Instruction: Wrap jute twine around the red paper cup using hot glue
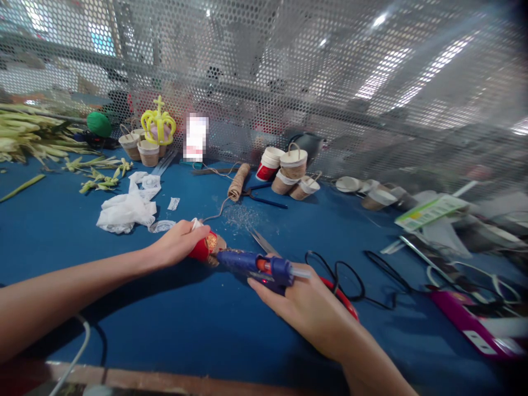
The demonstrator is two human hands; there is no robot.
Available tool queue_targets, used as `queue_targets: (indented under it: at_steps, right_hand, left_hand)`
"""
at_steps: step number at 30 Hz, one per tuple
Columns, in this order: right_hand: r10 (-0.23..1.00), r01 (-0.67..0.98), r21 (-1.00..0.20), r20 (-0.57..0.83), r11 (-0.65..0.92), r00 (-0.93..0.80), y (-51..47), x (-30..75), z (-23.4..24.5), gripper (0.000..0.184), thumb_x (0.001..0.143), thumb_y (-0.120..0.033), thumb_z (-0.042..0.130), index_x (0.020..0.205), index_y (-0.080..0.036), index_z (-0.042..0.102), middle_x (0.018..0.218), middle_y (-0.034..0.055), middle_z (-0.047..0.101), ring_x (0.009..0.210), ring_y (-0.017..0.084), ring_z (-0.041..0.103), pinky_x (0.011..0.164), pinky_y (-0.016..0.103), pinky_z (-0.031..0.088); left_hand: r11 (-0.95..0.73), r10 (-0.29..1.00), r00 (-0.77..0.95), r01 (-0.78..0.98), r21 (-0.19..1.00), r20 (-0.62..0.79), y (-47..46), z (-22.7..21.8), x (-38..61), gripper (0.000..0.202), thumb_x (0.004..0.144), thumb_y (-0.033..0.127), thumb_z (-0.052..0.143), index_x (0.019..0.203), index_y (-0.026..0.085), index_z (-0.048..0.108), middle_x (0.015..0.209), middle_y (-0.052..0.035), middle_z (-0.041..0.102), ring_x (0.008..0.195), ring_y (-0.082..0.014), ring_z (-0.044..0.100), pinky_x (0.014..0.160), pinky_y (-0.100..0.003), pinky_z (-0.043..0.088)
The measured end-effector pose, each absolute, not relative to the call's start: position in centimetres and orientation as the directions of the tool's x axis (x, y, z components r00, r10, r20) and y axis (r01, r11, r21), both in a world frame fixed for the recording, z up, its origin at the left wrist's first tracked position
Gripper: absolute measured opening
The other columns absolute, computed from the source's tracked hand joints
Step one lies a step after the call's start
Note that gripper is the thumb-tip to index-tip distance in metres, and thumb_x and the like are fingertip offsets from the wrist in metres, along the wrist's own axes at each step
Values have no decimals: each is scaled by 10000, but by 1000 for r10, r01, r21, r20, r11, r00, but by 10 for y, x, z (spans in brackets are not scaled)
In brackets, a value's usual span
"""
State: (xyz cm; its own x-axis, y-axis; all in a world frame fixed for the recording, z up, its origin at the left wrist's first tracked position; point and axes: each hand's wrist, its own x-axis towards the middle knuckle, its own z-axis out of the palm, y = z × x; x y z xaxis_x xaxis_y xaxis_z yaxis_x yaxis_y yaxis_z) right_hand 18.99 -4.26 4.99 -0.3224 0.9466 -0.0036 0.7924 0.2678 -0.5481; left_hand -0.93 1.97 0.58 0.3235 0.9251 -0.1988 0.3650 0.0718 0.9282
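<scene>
My left hand point(179, 242) is closed round a small red paper cup point(205, 247) lying on its side on the blue table point(185, 324); its far end is partly wrapped in twine. My right hand point(305, 305) grips a blue glue gun point(258, 265), its nozzle pointing left at the cup's twine-wrapped end. A strand of twine runs from the cup up to a twine spool point(238, 182) further back.
Scissors point(264, 242) lie just behind the glue gun. Black cables point(350, 278) loop at the right, near a pink box point(474, 324). Twine-wrapped cups point(293, 175) stand behind, white cloth point(127, 209) and green leaves point(37, 140) at the left. A perforated metal screen point(289, 66) closes the back.
</scene>
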Motion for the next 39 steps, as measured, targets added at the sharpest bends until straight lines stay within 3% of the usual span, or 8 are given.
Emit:
queue_targets:
  at_steps: [4,8,12,17,23,34,39]
  right_hand:
    - [950,818,-503,18,279,-313,-41,191,49,155,775,-285,487,688,-189,573,642,15,615,545,139,542,572,253,451]
    - [958,848,-459,24,265,-287,-39,195,47,213,775,-313,484,630,-179,564,512,-11,558,470,120,497,480,236,413]
    - [978,848,-503,-26,168,-209,-38,195,47,199,760,-336,506,668,-173,575,368,-55,464,380,109,461,408,221,383]
    - [983,810,-578,-66,102,-171,-36,192,53,299,763,-322,494,494,-195,476,351,-44,475,347,102,471,395,212,390]
    - [983,784,-618,-100,62,-156,-34,192,56,372,766,-328,489,425,-200,410,348,-35,477,337,94,473,395,202,399]
    - [978,726,-688,-166,-23,-127,-28,192,52,331,747,-334,508,458,-189,440,351,-33,479,332,90,466,379,192,404]
    - [977,718,-696,-170,-24,-132,-30,193,54,337,742,-343,511,449,-190,441,347,-31,477,334,91,463,377,191,407]
  left_hand:
    - [35,929,333,356,934,-162,20,3,-10,410,757,425,380,654,109,619,515,-28,577,489,-147,495,438,-229,320]
    - [5,934,332,358,934,-132,20,0,-12,427,764,448,377,662,99,602,519,-18,538,491,-138,456,445,-228,306]
    - [-27,923,367,358,933,-113,19,-2,-14,431,777,463,364,641,108,568,512,17,453,473,-103,368,437,-211,263]
    - [-54,907,407,356,933,-103,18,-6,-17,428,786,480,364,563,130,469,517,47,334,475,-77,266,436,-204,203]
    - [-69,903,416,381,922,-104,17,-7,-18,422,791,483,345,545,146,411,522,48,288,488,-81,241,442,-212,187]
    - [-133,900,430,426,895,-71,14,-5,-17,409,801,483,309,528,179,282,526,47,250,492,-81,215,435,-219,171]
    - [-140,898,434,438,888,-72,14,-6,-17,424,796,499,302,558,157,379,537,44,264,503,-88,233,440,-216,191]
